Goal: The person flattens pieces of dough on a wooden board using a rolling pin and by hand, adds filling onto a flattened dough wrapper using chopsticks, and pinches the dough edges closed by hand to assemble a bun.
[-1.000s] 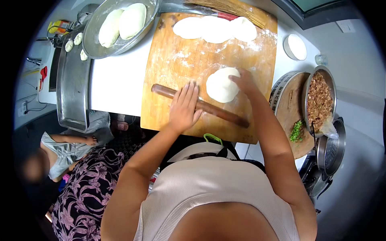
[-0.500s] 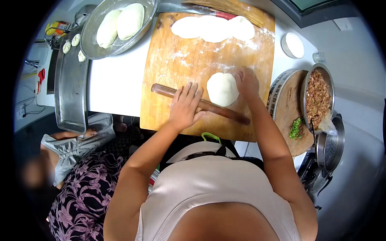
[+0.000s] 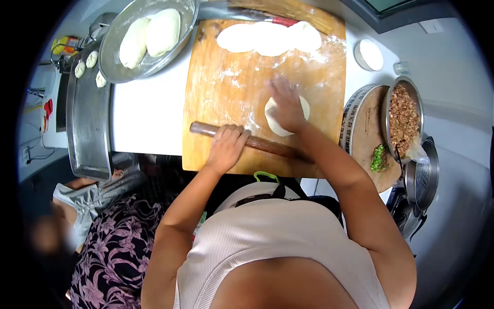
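Observation:
On the floured wooden board (image 3: pixel 206 103), my left hand (image 3: pixel 227 148) has its fingers curled over a brown rolling pin (image 3: pixel 272 147). My right hand (image 3: pixel 287 103), its fingertips blurred, reaches over a round of white dough (image 3: pixel 278 127) and covers part of it. The fingers of that hand are stretched out and hold nothing visible. Overlapping flat dough rounds (image 3: pixel 270 38) lie along the board's far side.
A steel bowl (image 3: pixel 107 62) with two dough lumps and a metal tray (image 3: pixel 90 129) with small dough pieces stand left. At right are a round chopping board (image 3: pixel 368 118) with chopped greens, a bowl of minced filling (image 3: pixel 404 116) and a white bowl (image 3: pixel 369 55). Two people are at lower left.
My right hand has moved left from the dough's right edge to over it. My left hand has gone from lying flat on the rolling pin to curling round it, and the pin sits slightly nearer me.

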Demonstrator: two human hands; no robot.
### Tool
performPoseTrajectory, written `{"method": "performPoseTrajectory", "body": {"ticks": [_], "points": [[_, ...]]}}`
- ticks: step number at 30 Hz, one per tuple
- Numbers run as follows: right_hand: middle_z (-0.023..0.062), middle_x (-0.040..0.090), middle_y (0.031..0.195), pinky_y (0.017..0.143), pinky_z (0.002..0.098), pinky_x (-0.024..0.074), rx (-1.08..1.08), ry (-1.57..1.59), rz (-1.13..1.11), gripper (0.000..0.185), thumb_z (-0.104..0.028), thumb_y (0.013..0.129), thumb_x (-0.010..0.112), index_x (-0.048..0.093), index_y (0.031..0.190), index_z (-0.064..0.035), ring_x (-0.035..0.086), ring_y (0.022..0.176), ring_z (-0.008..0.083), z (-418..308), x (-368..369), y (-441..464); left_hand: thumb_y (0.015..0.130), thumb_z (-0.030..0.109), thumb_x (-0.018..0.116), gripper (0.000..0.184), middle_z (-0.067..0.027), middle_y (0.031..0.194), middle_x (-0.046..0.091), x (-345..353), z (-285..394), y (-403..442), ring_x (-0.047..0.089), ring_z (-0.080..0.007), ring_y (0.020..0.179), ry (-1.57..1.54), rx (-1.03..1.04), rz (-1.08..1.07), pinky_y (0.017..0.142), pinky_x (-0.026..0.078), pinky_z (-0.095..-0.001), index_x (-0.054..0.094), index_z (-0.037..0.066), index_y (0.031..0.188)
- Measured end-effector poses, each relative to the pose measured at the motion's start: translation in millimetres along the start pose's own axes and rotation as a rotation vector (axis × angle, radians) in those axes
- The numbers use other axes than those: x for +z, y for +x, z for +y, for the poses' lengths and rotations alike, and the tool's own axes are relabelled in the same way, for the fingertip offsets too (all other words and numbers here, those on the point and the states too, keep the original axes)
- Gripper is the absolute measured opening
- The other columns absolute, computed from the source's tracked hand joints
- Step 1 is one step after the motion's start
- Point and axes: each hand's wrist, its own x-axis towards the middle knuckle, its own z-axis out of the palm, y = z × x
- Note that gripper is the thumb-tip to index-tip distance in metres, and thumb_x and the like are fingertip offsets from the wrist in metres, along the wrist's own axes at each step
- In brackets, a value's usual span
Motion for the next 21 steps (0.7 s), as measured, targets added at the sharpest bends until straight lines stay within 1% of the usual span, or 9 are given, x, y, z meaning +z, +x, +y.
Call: {"method": "performPoseTrajectory", "body": {"ticks": [2, 4, 5, 8, 9, 13, 16, 20, 21], "points": [[0.0191, 0.042, 0.140, 0.107, 0.0446, 0.0314, 0.143, 0.534, 0.277, 0.065, -0.033, 0.079, 0.070, 0.046, 0.136, -0.0105, 0.037, 0.131, 0.0337, 36, 3, 2, 0.072, 0.009, 0.063, 0.040, -0.0107, 0.107, 0.058, -14, -7, -2, 0.054, -0.0287, 0.102, 0.029, -0.061, -0.037, 0.097, 0.038, -0.0446, 0.059, 0.008, 0.112], [0.0179, 0.054, 0.123, 0.098, 0.0375, 0.0395, 0.367, 0.482, 0.192, 0.051, -0.023, 0.078, 0.071, 0.055, 0.124, -0.0075, 0.048, 0.118, 0.0316, 42, -43, -2, 0.074, 0.006, 0.060, 0.038, -0.0100, 0.107, 0.059, -38, -15, -11, 0.054, -0.0278, 0.104, 0.082, -0.202, -0.149, 0.096, 0.038, -0.0423, 0.060, 0.008, 0.112], [0.0173, 0.059, 0.114, 0.094, 0.0340, 0.0435, 0.491, 0.459, 0.157, 0.044, -0.018, 0.078, 0.071, 0.060, 0.119, -0.0060, 0.053, 0.111, 0.0306, 39, -57, -8, 0.073, 0.006, 0.061, 0.040, -0.0097, 0.107, 0.059, -44, -24, -16, 0.054, -0.0277, 0.103, 0.099, -0.224, -0.091, 0.094, 0.038, -0.0416, 0.060, 0.008, 0.112], [0.0124, 0.063, 0.090, 0.084, 0.0364, 0.0474, 0.598, 0.148, -0.019, 0.033, -0.020, 0.073, 0.076, 0.066, 0.100, -0.0043, 0.058, 0.093, 0.0286, 29, -65, -15, 0.073, 0.005, 0.065, 0.038, -0.0104, 0.106, 0.061, -54, -49, -17, 0.055, -0.0287, 0.102, 0.148, -0.307, 0.024, 0.089, 0.039, -0.0416, 0.060, 0.008, 0.111], [0.0130, 0.061, 0.090, 0.085, 0.0378, 0.0474, 0.605, 0.116, -0.079, 0.046, -0.022, 0.065, 0.083, 0.062, 0.103, -0.0052, 0.057, 0.094, 0.0297, 39, -53, -20, 0.074, 0.006, 0.065, 0.037, -0.0108, 0.106, 0.061, -56, -58, -16, 0.055, -0.0290, 0.102, 0.135, -0.340, 0.036, 0.089, 0.038, -0.0421, 0.060, 0.007, 0.111], [0.0137, 0.063, 0.091, 0.086, 0.0386, 0.0489, 0.552, -0.094, 0.057, 0.069, -0.024, 0.059, 0.087, 0.051, 0.117, -0.0093, 0.059, 0.097, 0.0311, 21, -33, -32, 0.077, 0.010, 0.067, 0.034, -0.0118, 0.105, 0.061, -59, -77, 8, 0.056, -0.0298, 0.098, 0.100, -0.446, 0.047, 0.088, 0.040, -0.0423, 0.060, 0.007, 0.109], [0.0148, 0.067, 0.094, 0.082, 0.0396, 0.0504, 0.811, 0.099, 0.012, 0.060, -0.023, 0.061, 0.086, 0.058, 0.111, -0.0069, 0.063, 0.092, 0.0305, 7, -31, -27, 0.077, 0.011, 0.068, 0.029, -0.0123, 0.101, 0.061, -45, -70, 54, 0.057, -0.0297, 0.095, 0.068, -0.396, 0.130, 0.084, 0.042, -0.0418, 0.060, 0.007, 0.105], [0.0141, 0.070, 0.093, 0.079, 0.0388, 0.0511, 0.833, 0.308, 0.096, 0.042, -0.020, 0.066, 0.082, 0.066, 0.101, -0.0057, 0.066, 0.085, 0.0286, 2, -19, -35, 0.075, 0.014, 0.069, 0.025, -0.0122, 0.099, 0.058, -13, -65, 115, 0.055, -0.0300, 0.097, 0.100, -0.320, 0.041, 0.080, 0.043, -0.0421, 0.061, 0.006, 0.097], [0.0139, 0.070, 0.092, 0.079, 0.0382, 0.0510, 0.810, 0.381, 0.147, 0.038, -0.020, 0.067, 0.081, 0.067, 0.099, -0.0059, 0.067, 0.085, 0.0281, -1, -19, -38, 0.076, 0.015, 0.069, 0.028, -0.0138, 0.101, 0.058, -11, -63, 125, 0.055, -0.0313, 0.099, 0.077, -0.300, 0.018, 0.082, 0.043, -0.0420, 0.060, 0.006, 0.101]]}}
